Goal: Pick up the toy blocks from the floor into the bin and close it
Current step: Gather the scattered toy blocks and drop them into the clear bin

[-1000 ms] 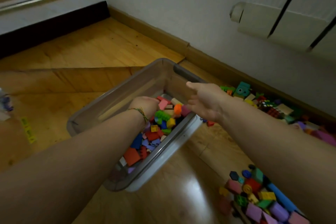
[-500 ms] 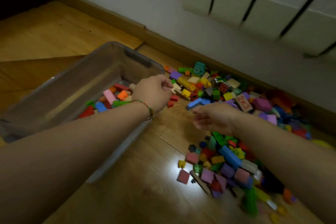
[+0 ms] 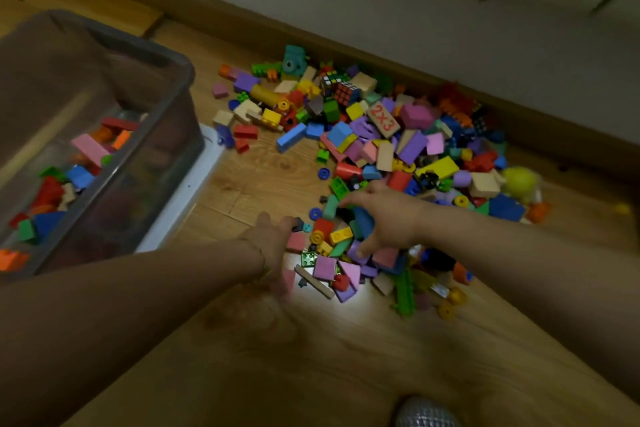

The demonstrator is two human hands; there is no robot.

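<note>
Hands first: both reach into the near edge of the pile of toy blocks [image 3: 381,146], a little apart from each other, and neither has closed on anything. The right hand [image 3: 388,218] is spread over the blocks, its fingers [image 3: 346,201] splayed and pointing down, with the tips resting among pink, purple and yellow pieces. The left hand [image 3: 273,241] lies low at the pile's bin-side fringe with its fingers stretched out straight towards a small dark piece. It's blurred, so I can't say whether it touches any block. A thin bracelet [image 3: 266,265] circles that wrist.

A bright patch of light [image 3: 311,291] falls on the wooden floor [image 3: 259,184] at the pile's near edge, beside a long green bar [image 3: 403,288]. Deeper in the pile a wooden tile marked 2x3 [image 3: 382,118] lies face up, and on the far side a Rubik's cube [image 3: 346,92] sits among the blocks. A yellow soft toy [image 3: 519,180] rests at the edge of the pile opposite the bin. Behind the pile a wooden skirting board [image 3: 381,61] runs along the wall.

Left of the pile, just apart from it, stands the clear grey bin [image 3: 188,80], open on top, with loose blocks [image 3: 88,147] already covering part of its bottom. A flat white piece [image 3: 194,191] pokes out from under the bin on the side facing the pile.
</note>
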